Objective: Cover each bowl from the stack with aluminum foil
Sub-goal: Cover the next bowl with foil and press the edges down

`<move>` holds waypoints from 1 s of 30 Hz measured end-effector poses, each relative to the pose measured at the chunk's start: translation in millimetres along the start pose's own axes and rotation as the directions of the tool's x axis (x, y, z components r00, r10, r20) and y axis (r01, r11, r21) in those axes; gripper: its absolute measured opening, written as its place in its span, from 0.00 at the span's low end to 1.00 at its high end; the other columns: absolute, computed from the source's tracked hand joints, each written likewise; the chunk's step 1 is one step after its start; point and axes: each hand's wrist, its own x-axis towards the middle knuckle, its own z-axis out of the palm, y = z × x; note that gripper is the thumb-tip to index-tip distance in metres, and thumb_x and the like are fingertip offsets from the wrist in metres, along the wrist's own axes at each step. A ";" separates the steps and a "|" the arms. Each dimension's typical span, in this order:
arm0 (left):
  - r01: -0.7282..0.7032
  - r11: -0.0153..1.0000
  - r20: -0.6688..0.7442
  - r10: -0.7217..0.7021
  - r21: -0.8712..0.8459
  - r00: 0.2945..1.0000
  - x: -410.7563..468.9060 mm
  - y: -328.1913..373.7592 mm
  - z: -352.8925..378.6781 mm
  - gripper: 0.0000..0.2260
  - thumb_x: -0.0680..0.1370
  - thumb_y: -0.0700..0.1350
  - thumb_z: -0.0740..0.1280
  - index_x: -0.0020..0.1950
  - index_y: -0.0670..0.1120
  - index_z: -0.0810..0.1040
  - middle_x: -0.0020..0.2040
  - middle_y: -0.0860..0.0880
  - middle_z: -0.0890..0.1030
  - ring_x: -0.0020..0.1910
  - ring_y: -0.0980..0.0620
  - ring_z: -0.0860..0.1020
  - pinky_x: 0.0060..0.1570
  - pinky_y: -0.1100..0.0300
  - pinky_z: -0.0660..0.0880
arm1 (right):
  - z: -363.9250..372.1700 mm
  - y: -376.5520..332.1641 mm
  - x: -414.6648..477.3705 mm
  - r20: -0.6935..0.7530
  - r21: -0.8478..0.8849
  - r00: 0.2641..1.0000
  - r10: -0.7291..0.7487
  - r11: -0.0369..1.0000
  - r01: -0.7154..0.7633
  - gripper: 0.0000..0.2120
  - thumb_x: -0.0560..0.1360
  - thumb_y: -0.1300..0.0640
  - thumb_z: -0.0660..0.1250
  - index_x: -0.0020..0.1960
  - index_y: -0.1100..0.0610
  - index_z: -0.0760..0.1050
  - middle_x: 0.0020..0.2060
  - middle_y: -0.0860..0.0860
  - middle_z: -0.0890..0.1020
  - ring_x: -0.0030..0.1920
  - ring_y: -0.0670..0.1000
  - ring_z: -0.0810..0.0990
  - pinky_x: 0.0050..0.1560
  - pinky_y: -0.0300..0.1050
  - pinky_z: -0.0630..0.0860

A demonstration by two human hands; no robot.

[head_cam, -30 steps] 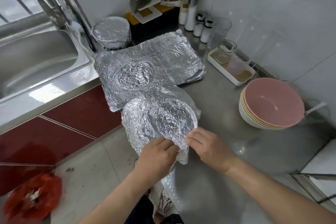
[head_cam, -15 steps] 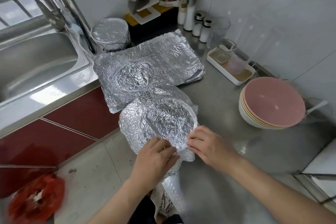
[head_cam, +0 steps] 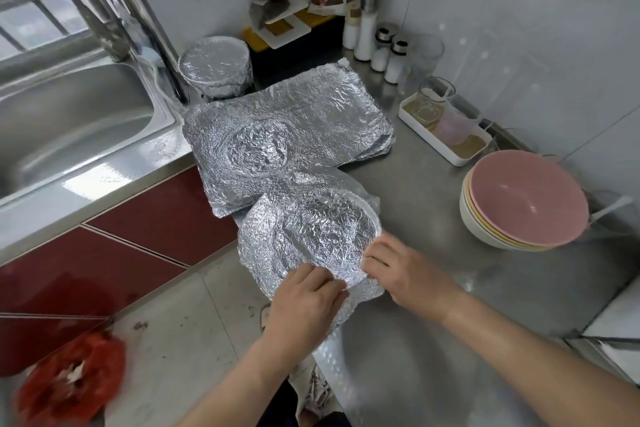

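Note:
A bowl wrapped in crinkled aluminum foil (head_cam: 311,236) sits at the near edge of the steel counter (head_cam: 433,305). My left hand (head_cam: 304,302) pinches the foil at the bowl's near rim. My right hand (head_cam: 401,270) presses the foil against the rim on the near right side. Behind the bowl lies a pile of flat foil sheets (head_cam: 311,114) with a round dent pressed into the top one. A foil-covered bowl (head_cam: 214,66) stands at the back by the sink. A stack of bare bowls (head_cam: 523,201), pink on top, rests at the right.
The sink (head_cam: 69,121) and its faucet fill the left. Salt shakers and bottles (head_cam: 381,42) stand at the back wall beside a white tray (head_cam: 446,135) holding glass cups. A red bin bag (head_cam: 69,381) is on the floor at lower left.
The foil-wrapped bowl has turned a little under my hands. My left hand has shifted slightly along the near rim; my right hand stays on the right rim.

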 end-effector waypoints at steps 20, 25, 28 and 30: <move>-0.028 0.976 0.186 0.069 -0.216 0.980 7.1 -14.4 -15.5 0.16 0.81 0.58 0.59 0.58 0.54 0.83 0.62 0.54 0.80 0.65 0.49 0.76 0.63 0.55 0.72 | 2.2 -25.4 -10.8 -0.008 0.190 0.994 0.105 0.977 -0.102 0.12 0.67 0.69 0.71 0.49 0.60 0.80 0.47 0.52 0.80 0.52 0.53 0.76 0.57 0.41 0.72; -0.092 0.978 0.162 0.123 -0.187 0.979 4.8 -20.0 -11.6 0.15 0.79 0.57 0.63 0.59 0.53 0.82 0.62 0.57 0.80 0.65 0.51 0.76 0.63 0.55 0.74 | -1.1 -19.6 -2.2 -0.058 0.212 0.990 0.130 0.970 -0.115 0.11 0.71 0.64 0.59 0.44 0.60 0.81 0.43 0.51 0.80 0.46 0.52 0.78 0.48 0.42 0.77; -0.120 0.980 0.124 0.140 -0.156 0.982 4.7 -21.4 -7.5 0.13 0.79 0.55 0.65 0.60 0.53 0.82 0.62 0.56 0.80 0.65 0.50 0.76 0.62 0.54 0.74 | -2.6 -13.1 1.4 -0.034 0.227 0.992 0.120 0.968 -0.109 0.10 0.71 0.65 0.60 0.43 0.59 0.80 0.42 0.51 0.80 0.46 0.52 0.78 0.48 0.42 0.76; -0.123 0.984 0.105 0.137 -0.125 0.985 4.3 -20.7 -5.0 0.13 0.79 0.54 0.65 0.61 0.52 0.81 0.62 0.56 0.80 0.64 0.50 0.77 0.62 0.54 0.73 | -3.5 -8.9 3.8 -0.022 0.256 0.991 0.135 0.959 -0.125 0.10 0.69 0.69 0.63 0.43 0.59 0.80 0.42 0.51 0.79 0.46 0.52 0.77 0.49 0.43 0.76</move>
